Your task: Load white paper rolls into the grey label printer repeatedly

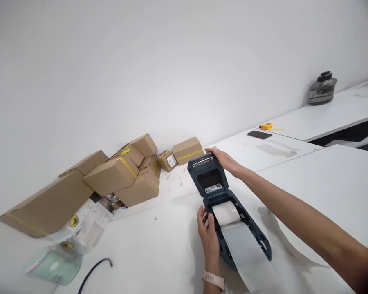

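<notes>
A dark blue label printer [252, 223] stands on the white table with its lid [209, 170] swung up. Inside sits a white label roll [226, 213], and a wide strip of label paper [247, 253] runs from it over the printer's front. My right hand [225, 160] grips the raised lid at its top edge. At the printer's left side is my left hand [209, 234], its fingers curled against the casing and the thumb upright. A pink wristband [214, 279] is on my left wrist.
Stacked cardboard boxes [110, 175] fill the table's back left. In front are a clear-wrapped white package [92, 224], a mint-green container [57, 265] and a black cable [93, 271]. Farther right lie a dark flat phone-like slab [259, 134], a yellow tape measure [266, 126] and a grey transparent vessel [322, 90].
</notes>
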Demonstrator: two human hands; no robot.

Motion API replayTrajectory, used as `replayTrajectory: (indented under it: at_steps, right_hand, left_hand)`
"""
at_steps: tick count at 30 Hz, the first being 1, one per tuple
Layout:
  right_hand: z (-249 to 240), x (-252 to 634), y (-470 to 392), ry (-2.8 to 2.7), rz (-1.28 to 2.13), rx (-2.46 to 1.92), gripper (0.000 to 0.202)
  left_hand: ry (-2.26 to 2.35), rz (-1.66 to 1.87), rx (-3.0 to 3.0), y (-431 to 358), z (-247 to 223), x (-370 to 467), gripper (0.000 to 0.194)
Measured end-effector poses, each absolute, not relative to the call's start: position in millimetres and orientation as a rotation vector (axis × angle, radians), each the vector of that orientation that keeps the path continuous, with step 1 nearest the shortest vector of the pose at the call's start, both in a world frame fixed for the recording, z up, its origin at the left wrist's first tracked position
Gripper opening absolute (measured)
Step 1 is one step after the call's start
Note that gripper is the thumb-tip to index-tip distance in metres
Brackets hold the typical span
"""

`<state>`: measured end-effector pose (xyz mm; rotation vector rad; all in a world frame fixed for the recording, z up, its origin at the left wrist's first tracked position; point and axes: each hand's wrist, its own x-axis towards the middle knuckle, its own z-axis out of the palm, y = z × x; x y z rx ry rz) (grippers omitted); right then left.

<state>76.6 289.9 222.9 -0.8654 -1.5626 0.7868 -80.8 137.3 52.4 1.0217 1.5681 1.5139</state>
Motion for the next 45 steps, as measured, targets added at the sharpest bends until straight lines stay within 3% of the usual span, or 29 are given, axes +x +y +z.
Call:
replayTrajectory:
  at_steps: [4,12,14,18,24,38,43,45]
  right_hand:
    - [201.3,85.7,254.6,-1.528,0.89,-0.814,0.058]
    - [100.8,123.4,128.7,-1.594,0.965,-0.908,0.03]
    - [76.3,124.2,116.2,-1.492,1.021,-1.049,0.039]
    - [55.3,121.5,108.3,-1.212,1.275,-1.256,0.082]
    - [54.1,123.0,106.5,-1.089,1.642,-1.199,0.089]
    - [27.1,115.9,109.7,-1.18,1.443,-1.172,0.087]
    - [41.5,118.7,98.8,-1.342,1.151,-1.204,0.065]
    - [46.5,122.1,93.9,-1.461,1.024,-1.188,0.051]
  left_hand:
    - [1.514,1.561,0.782,113.6,54.7,-89.2,0.072]
    - [1.505,1.629,0.851,88.0,96.2,-75.1,0.069]
    - [1.526,1.568,0.809,83.1,95.2,-61.5,0.077]
    - [1.367,1.488,0.609,74.6,86.4,-44.6,0.094]
    - [1.317,1.442,0.576,72.2,84.1,-48.1,0.094]
    - [1.401,1.485,0.718,77.3,78.3,-45.5,0.087]
    - [1.528,1.481,0.724,55.6,67.4,-54.2,0.087]
    - [1.717,1.556,0.712,34.9,47.9,-56.9,0.075]
